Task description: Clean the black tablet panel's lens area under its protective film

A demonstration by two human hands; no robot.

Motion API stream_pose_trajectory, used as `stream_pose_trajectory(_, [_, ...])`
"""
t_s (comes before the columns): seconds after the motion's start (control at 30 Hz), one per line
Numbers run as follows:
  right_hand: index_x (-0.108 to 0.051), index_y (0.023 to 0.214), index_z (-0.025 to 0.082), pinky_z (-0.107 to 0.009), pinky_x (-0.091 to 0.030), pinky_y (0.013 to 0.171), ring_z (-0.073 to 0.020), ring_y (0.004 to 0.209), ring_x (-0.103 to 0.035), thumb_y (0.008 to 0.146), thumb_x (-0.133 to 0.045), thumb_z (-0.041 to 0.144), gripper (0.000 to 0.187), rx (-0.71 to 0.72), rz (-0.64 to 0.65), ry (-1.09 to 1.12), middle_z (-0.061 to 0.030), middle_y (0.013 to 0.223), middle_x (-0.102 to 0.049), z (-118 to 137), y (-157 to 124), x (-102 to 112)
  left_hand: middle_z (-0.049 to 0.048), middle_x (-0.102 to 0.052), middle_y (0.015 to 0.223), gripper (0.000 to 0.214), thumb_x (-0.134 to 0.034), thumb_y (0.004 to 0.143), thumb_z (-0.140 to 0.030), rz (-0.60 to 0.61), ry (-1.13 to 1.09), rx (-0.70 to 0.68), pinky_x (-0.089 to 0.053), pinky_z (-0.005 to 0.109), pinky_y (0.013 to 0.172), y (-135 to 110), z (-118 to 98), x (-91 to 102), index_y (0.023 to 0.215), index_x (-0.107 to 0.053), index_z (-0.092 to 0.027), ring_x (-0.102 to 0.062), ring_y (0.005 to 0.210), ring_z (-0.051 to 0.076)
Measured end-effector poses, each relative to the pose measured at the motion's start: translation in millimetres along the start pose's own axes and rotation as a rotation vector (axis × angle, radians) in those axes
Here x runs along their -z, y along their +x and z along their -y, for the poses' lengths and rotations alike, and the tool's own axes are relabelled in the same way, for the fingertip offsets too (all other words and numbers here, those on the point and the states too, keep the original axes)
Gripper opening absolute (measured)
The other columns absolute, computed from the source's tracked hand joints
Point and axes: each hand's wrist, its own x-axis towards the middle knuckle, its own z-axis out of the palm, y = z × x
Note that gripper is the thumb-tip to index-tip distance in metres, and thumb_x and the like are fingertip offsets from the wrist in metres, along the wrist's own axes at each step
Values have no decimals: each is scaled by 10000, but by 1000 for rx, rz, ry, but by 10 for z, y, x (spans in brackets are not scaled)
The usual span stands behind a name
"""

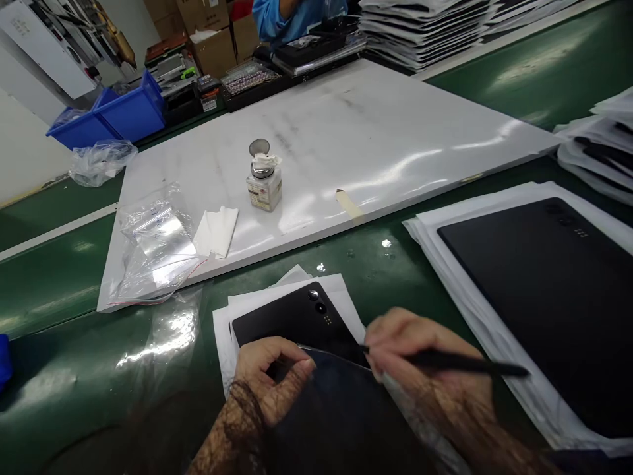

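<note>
My left hand [270, 379] grips the upper left edge of a dark film sheet [341, 415] lifted over a black tablet back cover [297, 320] that lies on white paper sheets. My right hand [420, 359] is closed on a thin black stylus-like tool [459, 363], its tip at the film's top edge near the cover. The cover's camera holes show at its upper right.
A second black cover [548, 297] lies on white sheets at right. On the white board [395, 138] stand a small solvent bottle [264, 178], a folded wipe [217, 231] and clear plastic bags [158, 244]. Blue bins [123, 112] and another person's blue sleeve [287, 20] are at the back.
</note>
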Motion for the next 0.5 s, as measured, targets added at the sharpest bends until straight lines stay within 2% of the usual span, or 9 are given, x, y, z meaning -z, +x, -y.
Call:
stream_pose_trajectory(0.03, [-830, 615, 313, -319, -575, 454, -205, 499, -689, 674, -1110, 326, 286, -21, -48, 31, -35, 633, -735, -39, 54, -55, -35, -737, 576, 35, -687, 697, -215, 0, 17, -25, -549, 151, 467, -2, -1, -1, 668, -695, -233, -702, 540, 156])
stream_pose_trajectory(0.1, [-819, 637, 289, -264, -540, 438, -166, 486, -667, 689, -1114, 372, 311, -62, -44, 68, -19, 637, -729, -110, 170, -152, -37, -743, 587, 52, -697, 687, -186, 6, 52, -61, -566, 156, 487, -4, 2, -4, 675, -686, -235, -710, 549, 159])
stream_pose_trajectory(0.2, [-804, 613, 256, -221, -535, 459, -140, 500, -667, 602, -1159, 402, 384, -186, -71, 144, -20, 631, -739, -176, 281, -230, -44, -748, 617, 107, -696, 687, -149, 9, 69, -120, -585, 161, 502, -4, 19, -9, 712, -672, -251, -716, 552, 159])
stream_pose_trajectory(0.37, [-792, 617, 256, -220, -558, 499, -127, 515, -655, 573, -1171, 412, 412, -251, -89, 176, -6, 631, -742, -203, 282, -225, -38, -739, 622, 140, -687, 693, -128, -8, 34, -160, -602, 188, 509, 2, 45, -25, 741, -658, -258, -720, 545, 171])
stream_pose_trajectory(0.5, [-779, 626, 251, -218, -553, 495, -116, 508, -636, 595, -1161, 398, 411, -248, -92, 147, 3, 642, -736, -225, 271, -209, -34, -740, 624, 149, -683, 691, -119, 4, 18, -167, -597, 187, 491, 1, 35, -27, 737, -654, -257, -720, 548, 176])
